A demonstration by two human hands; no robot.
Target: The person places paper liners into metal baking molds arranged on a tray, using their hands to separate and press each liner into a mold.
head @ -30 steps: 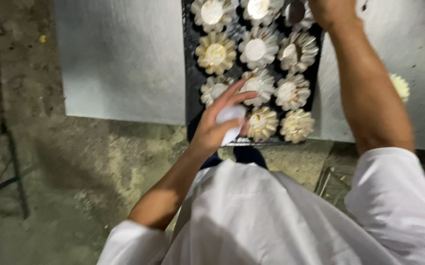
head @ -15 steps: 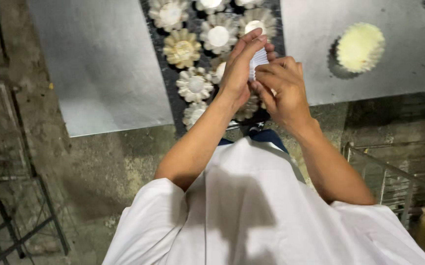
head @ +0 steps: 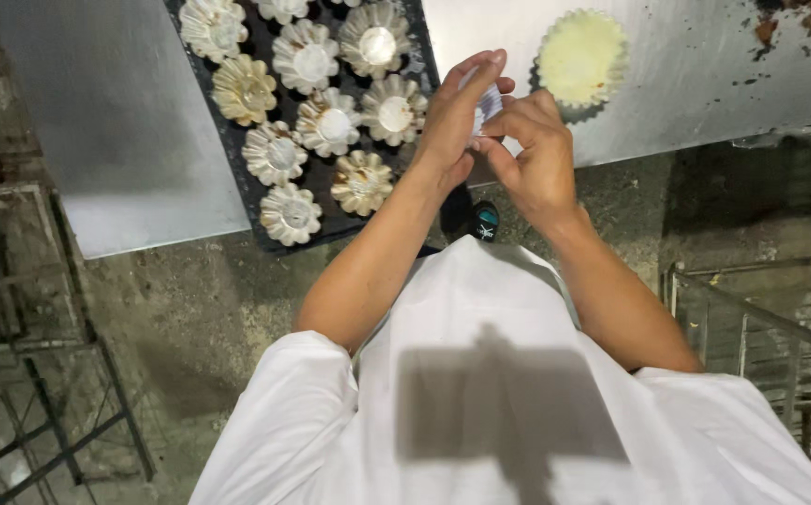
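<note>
Hands, left hand (head: pixel 450 117) and right hand (head: pixel 532 154), grip closed around small white cup (head: pixel 487 101), dough-filled fluted moulds (head: pixel 331 123) on dark tray (head: pixel 237 150)

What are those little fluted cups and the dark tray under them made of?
The fluted cups look like thin metal, dulled and stained, with crimped edges that catch light. The tray looks like dark metal, blackened and matte, though the coating is hard to tell.

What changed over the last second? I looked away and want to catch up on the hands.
The right hand, earlier stretched out far over the dark tray, came back and joined the left hand. Both now pinch one small white fluted mould between their fingers, where before the left held it alone. The moulds on the tray and the pale filled mould on the metal table stayed put.
</note>
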